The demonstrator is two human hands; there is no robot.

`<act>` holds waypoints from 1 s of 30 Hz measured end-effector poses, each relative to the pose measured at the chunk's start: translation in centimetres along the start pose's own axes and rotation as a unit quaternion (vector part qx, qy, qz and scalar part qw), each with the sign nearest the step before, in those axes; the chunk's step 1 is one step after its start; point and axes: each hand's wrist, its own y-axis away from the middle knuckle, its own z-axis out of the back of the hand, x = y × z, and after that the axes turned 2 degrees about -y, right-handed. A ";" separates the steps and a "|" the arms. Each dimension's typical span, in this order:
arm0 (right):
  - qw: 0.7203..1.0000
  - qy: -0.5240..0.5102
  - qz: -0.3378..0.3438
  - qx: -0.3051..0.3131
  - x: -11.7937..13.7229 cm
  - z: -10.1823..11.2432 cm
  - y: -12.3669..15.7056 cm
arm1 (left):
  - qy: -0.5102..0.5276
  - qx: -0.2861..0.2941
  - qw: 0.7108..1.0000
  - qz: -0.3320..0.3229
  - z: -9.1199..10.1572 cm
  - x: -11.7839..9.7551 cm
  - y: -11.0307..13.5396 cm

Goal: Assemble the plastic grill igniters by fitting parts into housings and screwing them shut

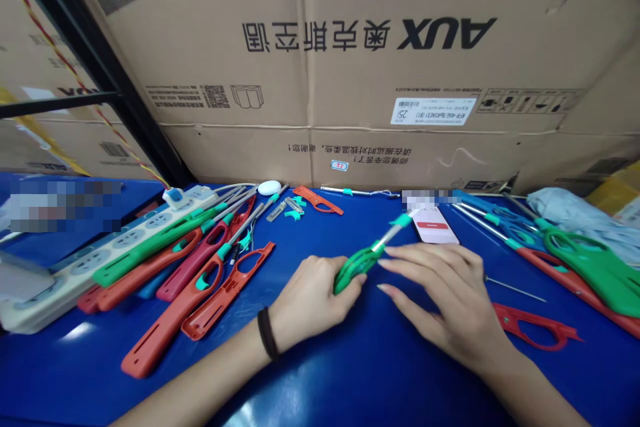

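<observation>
Head view: the left hand [315,300] is clenched round the grip of a green long-nosed lighter [357,267], with its metal nozzle and teal collar angled away from the person. That closed hold appears to steady the piece. The right hand [445,297] is released, fingers spread, with its fingertips just beside the lighter, though I cannot tell whether they touch it. A black hair tie [267,332] circles the left wrist.

Left of the lighter, red lighters [167,327] and a green lighter [150,247] fan out beside a white power strip [100,267], their nozzles converging as if gathered within easy reach. Farther left of it, an open red handle shell [227,290] lies among them. Right of the lighter lie a white card [433,225], a thin steel rod [515,288], a red handle shell [535,327] and a larger green-handled lighter [590,267]. Everything rests on a glossy blue desk [75,360]. Beyond the lighter stands a cardboard carton [350,67], its AUX print upside down in this view.
</observation>
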 end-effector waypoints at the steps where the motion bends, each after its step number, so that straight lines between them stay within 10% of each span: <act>1: 0.999 -0.025 -0.022 -0.013 0.1 -0.2 0.1 | 0.089 0.028 0.995 0.038 0.0 0.2 -0.3; 6: 0.988 -0.123 -0.089 0.028 -0.3 -1.0 0.4 | 0.284 0.139 0.943 0.098 -0.4 1.2 -1.0; 11: 0.975 -0.146 -0.053 0.159 -0.4 -0.6 0.2 | -0.008 0.094 0.994 0.047 0.9 1.2 -0.7; 16: 0.958 -0.158 -0.076 0.226 -0.4 -0.8 0.5 | -0.268 0.027 0.963 -0.023 2.0 0.7 -0.6; 30: 0.946 -0.091 -0.176 0.258 -2.8 -0.7 1.0 | -0.254 0.030 0.952 -0.171 2.7 3.5 -1.3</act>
